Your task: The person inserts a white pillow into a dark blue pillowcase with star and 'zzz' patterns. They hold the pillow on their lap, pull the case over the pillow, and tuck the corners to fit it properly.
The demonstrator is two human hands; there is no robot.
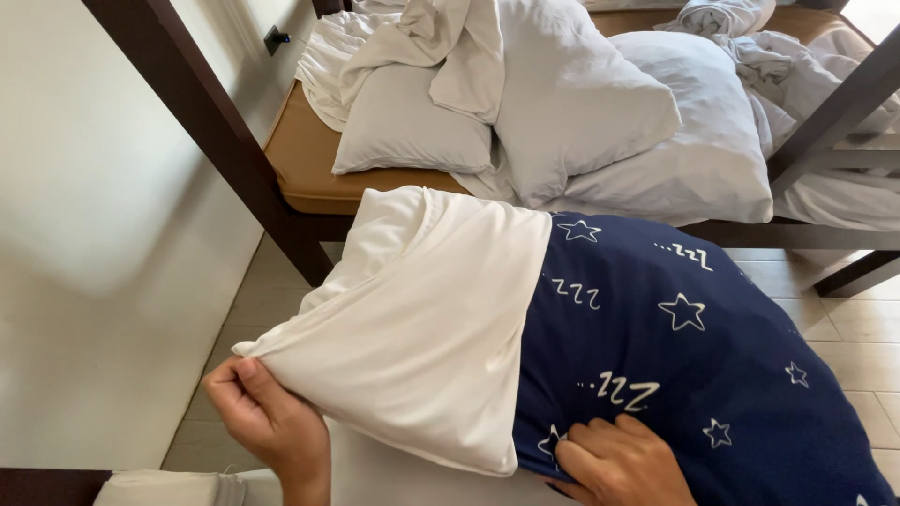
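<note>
White pillowcase (412, 328) is lying half-pulled over our navy star-print pillow (694, 356), long axis running left to right. We are pinching its corner with our left hand (267, 417); our right hand (614, 464) is gripping the pillow's near edge, open floor (844, 319) beyond.

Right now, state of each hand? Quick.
Left hand: closed, pinching a corner of the white pillowcase.
Right hand: fingers curled, gripping the navy star-print pillow at the pillowcase's edge.
</note>
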